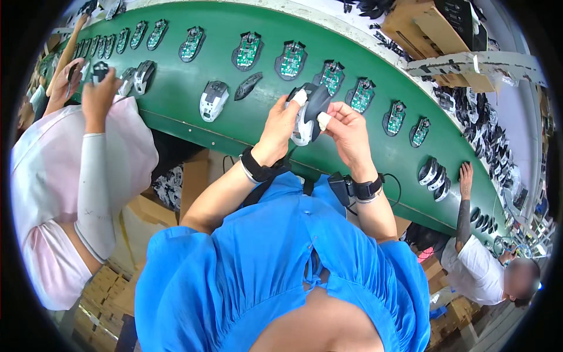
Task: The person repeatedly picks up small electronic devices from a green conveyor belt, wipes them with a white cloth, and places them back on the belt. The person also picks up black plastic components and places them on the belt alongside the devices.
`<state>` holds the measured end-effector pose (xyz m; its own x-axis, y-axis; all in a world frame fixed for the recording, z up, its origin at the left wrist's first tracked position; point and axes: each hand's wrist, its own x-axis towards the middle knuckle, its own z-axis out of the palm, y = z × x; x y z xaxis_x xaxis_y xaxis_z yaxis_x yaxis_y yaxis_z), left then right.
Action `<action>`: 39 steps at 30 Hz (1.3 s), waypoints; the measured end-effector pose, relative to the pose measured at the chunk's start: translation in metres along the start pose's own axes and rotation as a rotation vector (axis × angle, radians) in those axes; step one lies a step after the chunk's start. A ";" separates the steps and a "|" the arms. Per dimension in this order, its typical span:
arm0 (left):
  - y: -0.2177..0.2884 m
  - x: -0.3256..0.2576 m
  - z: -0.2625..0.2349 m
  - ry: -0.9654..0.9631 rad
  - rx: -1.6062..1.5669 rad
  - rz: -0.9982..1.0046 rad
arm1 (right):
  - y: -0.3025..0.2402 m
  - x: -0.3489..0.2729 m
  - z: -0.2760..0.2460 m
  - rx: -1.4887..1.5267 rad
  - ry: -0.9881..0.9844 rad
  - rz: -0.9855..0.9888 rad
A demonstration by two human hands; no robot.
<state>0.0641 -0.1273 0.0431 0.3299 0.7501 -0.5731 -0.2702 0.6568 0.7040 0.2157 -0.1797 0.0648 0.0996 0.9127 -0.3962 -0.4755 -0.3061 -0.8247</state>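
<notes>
Over the green bench, both hands grip a computer mouse (317, 104) with a dark grey top and a white lower part. My left hand (279, 128) closes around its left side, a white cover on the thumb. From the right, my right hand (350, 134) pinches the mouse's edge between a white-covered thumb and bent fingers. The underside of the mouse is hidden. A white and dark grey mouse shell (213, 101) lies left of my hands, with a dark curved cover (248, 86) beside it. Just beyond the held mouse sits a mouse base with a bare green circuit board (332, 75).
More mouse bases (291, 60) form a row along the green bench (193, 134). Stacked shells (434, 176) stand at the right. A co-worker's hand (101, 94) holds a dark part at the left; another person's hand (465, 176) rests on the right end. A cardboard box (419, 29) stands beyond.
</notes>
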 end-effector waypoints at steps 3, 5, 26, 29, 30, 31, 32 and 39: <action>0.008 -0.005 0.006 -0.008 0.010 0.012 | 0.000 -0.001 0.004 0.012 0.019 -0.018; 0.010 -0.004 0.008 0.003 0.038 0.021 | 0.001 -0.003 0.007 0.036 0.048 -0.032; 0.036 -0.017 -0.001 -0.109 0.060 -0.105 | -0.006 -0.013 0.031 0.021 0.147 -0.021; 0.031 -0.019 -0.006 -0.201 0.009 0.009 | -0.011 -0.013 0.024 0.180 0.058 0.044; 0.029 -0.022 -0.008 -0.201 0.038 0.044 | -0.012 -0.012 0.022 0.234 0.055 0.033; 0.028 -0.028 -0.008 -0.214 0.140 0.149 | -0.012 -0.011 0.022 0.288 0.053 0.020; 0.028 -0.035 -0.007 -0.226 0.242 0.253 | -0.014 -0.012 0.025 0.301 0.051 0.017; 0.051 -0.047 -0.005 -0.161 0.519 0.443 | -0.021 -0.020 0.048 0.185 0.092 -0.040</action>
<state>0.0299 -0.1287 0.1039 0.4294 0.8914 -0.1449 0.0434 0.1399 0.9892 0.1817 -0.1785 0.1091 0.1973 0.8919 -0.4069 -0.6212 -0.2073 -0.7557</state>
